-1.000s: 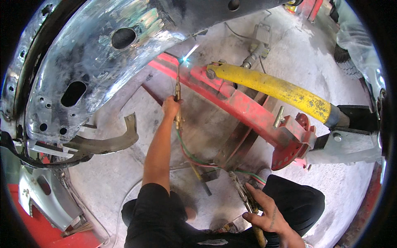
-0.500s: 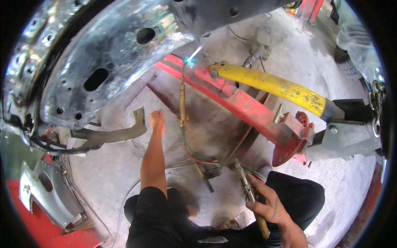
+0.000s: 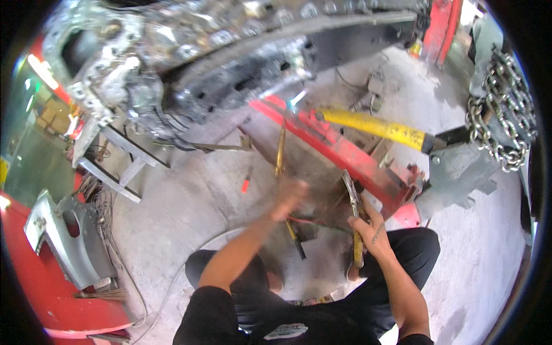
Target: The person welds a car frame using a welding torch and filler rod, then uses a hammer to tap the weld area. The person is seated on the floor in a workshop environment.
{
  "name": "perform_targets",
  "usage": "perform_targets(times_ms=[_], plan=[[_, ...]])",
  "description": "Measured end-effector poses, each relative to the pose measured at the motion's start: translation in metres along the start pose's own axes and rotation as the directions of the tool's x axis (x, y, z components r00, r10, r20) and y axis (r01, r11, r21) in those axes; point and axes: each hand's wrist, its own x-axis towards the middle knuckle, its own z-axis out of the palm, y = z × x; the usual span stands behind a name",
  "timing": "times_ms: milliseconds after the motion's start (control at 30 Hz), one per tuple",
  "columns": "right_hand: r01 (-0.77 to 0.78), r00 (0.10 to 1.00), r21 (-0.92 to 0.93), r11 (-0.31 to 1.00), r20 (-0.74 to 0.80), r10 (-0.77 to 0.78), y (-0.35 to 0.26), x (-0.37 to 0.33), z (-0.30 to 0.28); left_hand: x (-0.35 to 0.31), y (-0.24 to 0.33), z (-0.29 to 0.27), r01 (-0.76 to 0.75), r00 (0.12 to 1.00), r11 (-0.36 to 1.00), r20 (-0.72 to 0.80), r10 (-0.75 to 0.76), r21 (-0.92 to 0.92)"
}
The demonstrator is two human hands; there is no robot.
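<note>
My right hand (image 3: 374, 229) grips a plier-like tool (image 3: 355, 201) with long metal jaws and a worn yellow handle, tilted jaws up. My left hand (image 3: 290, 200) is smeared by motion in front of me, just below the brass gas torch (image 3: 280, 150). Its fingers cannot be made out. The torch stands upright with a bright flame (image 3: 294, 103) at its tip, beside the red steel beam (image 3: 339, 152). A small red and dark stick-like piece (image 3: 246, 185) lies on the floor left of the torch.
A dark, holed vehicle frame section (image 3: 241, 80) overhangs the far side. A yellow arm (image 3: 374, 127) joins the red beam near hanging chains (image 3: 501, 112). A silver body panel (image 3: 77, 241) lies at left. A yellow-and-black handle (image 3: 296, 241) and hoses are on the floor.
My left hand has swung right and nearer, away from the red piece on the floor. My right hand has moved forward with the tool. The view has shifted, showing more of the frame and chains.
</note>
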Motion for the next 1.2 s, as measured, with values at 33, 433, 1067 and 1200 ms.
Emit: perform_targets(times_ms=[33, 433, 1067, 1200], plan=[[0.05, 0.998, -0.043, 0.998, -0.043, -0.052, 0.0, -0.001, 0.0, -0.033, 0.048, 0.048, 0.038, 0.988, 0.966, 0.157, 0.003, -0.256], [0.647, 0.702, -0.405, 0.646, -0.014, -0.712, -0.166, -0.038, -0.053, -0.128, 0.232, 0.102, -0.233, 0.879, 0.46, 0.017, 0.477, -0.857], [0.647, 0.288, -0.722, 0.245, -0.066, -0.955, -0.362, 0.011, -0.036, -0.103, 0.409, 0.013, -0.383, 0.174, 0.013, -0.058, 0.983, -0.924], [0.647, 0.298, -0.735, 0.203, -0.001, -0.955, -0.38, 0.019, -0.026, -0.088, 0.411, 0.01, -0.309, 0.18, -0.092, -0.153, 0.972, -0.946]])
